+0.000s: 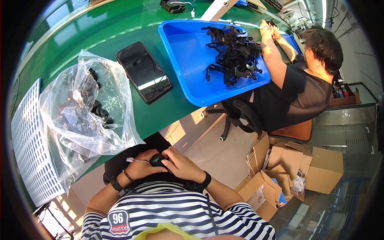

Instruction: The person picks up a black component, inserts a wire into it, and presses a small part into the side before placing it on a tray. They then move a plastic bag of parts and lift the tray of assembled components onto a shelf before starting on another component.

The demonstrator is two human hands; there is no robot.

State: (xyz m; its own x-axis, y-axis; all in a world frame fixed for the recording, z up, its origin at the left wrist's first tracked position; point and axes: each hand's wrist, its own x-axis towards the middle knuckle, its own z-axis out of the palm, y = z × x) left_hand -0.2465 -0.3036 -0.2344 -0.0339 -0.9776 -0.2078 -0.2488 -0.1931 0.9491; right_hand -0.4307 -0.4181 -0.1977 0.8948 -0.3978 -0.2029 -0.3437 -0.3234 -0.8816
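Observation:
Close to my body, below the table's edge, both hands meet around a small rounded black part with a thin white cable ending in a small white connector. My left hand is closed on it from the left, the cable lying across the back of the hand. From the other side my right hand grips the same part between thumb and fingers. On the green table ahead lies a clear plastic bag with several small black parts in it. What exactly the rounded part is cannot be made out.
A blue tray holds a heap of black brackets. Between tray and bag lies a black phone. A white slotted panel lies at the left. A co-worker sits at the right, near open cardboard boxes on the floor.

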